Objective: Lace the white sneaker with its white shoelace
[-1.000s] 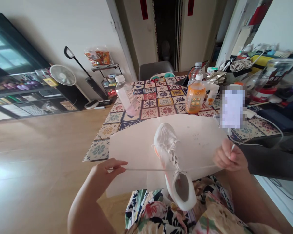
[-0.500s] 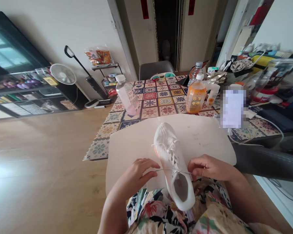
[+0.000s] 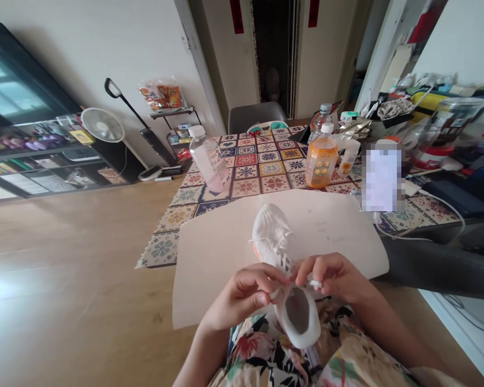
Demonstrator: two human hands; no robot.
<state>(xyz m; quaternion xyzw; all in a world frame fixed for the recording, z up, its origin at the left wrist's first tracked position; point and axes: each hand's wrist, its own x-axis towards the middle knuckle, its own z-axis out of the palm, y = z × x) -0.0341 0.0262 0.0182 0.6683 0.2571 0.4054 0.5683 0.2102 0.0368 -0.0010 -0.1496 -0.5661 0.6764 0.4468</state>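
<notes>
A white shoe lies with its toe pointing away from me, its heel opening near my lap. Its front rests on a pale board. My left hand is closed on a white shoelace at the left of the laced part, close to the opening. On the other side, my right hand pinches the lace, with a white bit showing between thumb and fingers. The fingertips of both hands nearly meet above the tongue and hide the lace's crossing.
Beyond the board, a patterned tablecloth bears a pink-bottomed bottle, an orange-liquid bottle and a blurred-out phone with a cable. Assorted items crowd the right side. A grey chair stands at the far edge.
Both hands have moved inward over the shoe, from wide apart at its sides to nearly touching. The lace that was stretched between them is now gathered at their fingertips.
</notes>
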